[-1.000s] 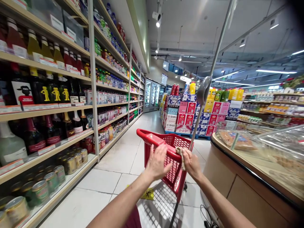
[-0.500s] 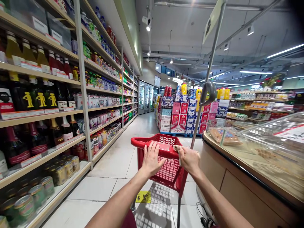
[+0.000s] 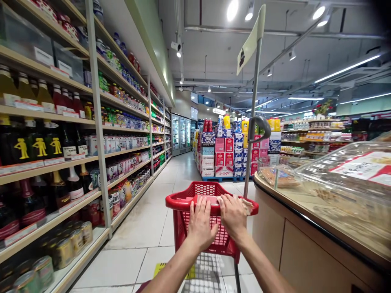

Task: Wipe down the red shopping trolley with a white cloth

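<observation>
In front of me is a red plastic shopping cart (image 3: pixel 210 188) with a perforated basket and a wide red push bar. My left hand (image 3: pixel 200 221) lies on the bar, its fingers stretched out flat over the top and the thumb apart. Close to its right, my right hand (image 3: pixel 233 217) presses on the same bar with bent fingers. A crumpled whitish cloth (image 3: pixel 247 205) sticks out from under its outer side, against the bar. Most of the cloth is hidden by that hand. Inside the basket I see no goods through the holes.
Shelves of bottles and cans (image 3: pixel 73 195) line the left side. To the right stands a curved counter (image 3: pixel 275 240) with clear covers. A grey pole (image 3: pixel 252 106) with a sign rises beside it. Stacked drink cartons (image 3: pixel 224 156) stand ahead. A yellow floor sticker (image 3: pixel 160 268) lies below.
My right hand has slid left along the bar, nearer my left hand, and its wrist has straightened. The cart now sits squarer in view, with more of the bar showing at right.
</observation>
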`<state>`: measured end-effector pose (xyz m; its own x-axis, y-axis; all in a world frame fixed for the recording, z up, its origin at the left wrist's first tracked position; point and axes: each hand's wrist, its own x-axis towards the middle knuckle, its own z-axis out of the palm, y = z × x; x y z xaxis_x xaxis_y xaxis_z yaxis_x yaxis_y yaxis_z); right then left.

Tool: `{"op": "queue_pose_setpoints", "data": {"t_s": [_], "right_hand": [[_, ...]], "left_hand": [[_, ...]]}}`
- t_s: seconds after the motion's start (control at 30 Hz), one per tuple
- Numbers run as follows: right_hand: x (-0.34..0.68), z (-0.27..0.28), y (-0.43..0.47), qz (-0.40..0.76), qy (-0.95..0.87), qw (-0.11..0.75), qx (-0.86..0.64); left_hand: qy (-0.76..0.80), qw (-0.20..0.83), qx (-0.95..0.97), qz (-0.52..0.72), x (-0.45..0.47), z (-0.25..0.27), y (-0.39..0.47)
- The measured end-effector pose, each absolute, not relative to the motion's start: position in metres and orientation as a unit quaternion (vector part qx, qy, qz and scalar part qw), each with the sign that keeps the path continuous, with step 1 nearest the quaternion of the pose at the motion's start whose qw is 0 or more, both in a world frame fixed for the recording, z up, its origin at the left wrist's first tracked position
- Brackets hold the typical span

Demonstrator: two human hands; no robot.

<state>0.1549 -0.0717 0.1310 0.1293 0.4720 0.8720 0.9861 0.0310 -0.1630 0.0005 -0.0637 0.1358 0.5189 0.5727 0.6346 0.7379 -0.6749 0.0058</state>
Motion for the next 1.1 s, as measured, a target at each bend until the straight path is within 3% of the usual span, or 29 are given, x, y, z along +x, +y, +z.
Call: {"op": "queue_pose_setpoints", "data": {"t_s": [0.23, 0.43, 0.6, 0.73, 0.83, 0.93, 1.0, 1.1], "right_hand": [[0.185, 0.130, -0.080, -0.300, -0.586, 0.419, -0.625], [0.118, 0.134, -0.066, -0.293, -0.632, 0.437, -0.569], [0.148, 0.126, -0.071, -0.276, -0.631, 0.440, -0.577], [0.162, 0.125, -0.070, -0.199, -0.607, 0.482, -0.599], [0.143, 0.136, -0.065, -0.066, -0.590, 0.562, -0.576], [0.137, 0.148, -0.062, 0.042, -0.548, 0.641, -0.536], [0.147, 0.150, -0.062, 0.041, -0.537, 0.654, -0.532], [0.171, 0.141, -0.064, -0.018, -0.561, 0.593, -0.577]], "left_hand": [[-0.420, 0.163, -0.823, -0.345, -0.026, 0.132, -0.057], [-0.420, 0.132, -0.837, -0.325, -0.025, 0.133, -0.060], [-0.427, 0.096, -0.843, -0.313, -0.032, 0.136, -0.067], [-0.443, 0.063, -0.815, -0.369, -0.024, 0.151, -0.070], [-0.442, 0.048, -0.796, -0.410, -0.001, 0.169, -0.070], [-0.401, 0.045, -0.842, -0.359, 0.026, 0.175, -0.067], [-0.371, 0.062, -0.871, -0.314, 0.039, 0.170, -0.064], [-0.359, 0.097, -0.875, -0.309, 0.039, 0.158, -0.058]]}}
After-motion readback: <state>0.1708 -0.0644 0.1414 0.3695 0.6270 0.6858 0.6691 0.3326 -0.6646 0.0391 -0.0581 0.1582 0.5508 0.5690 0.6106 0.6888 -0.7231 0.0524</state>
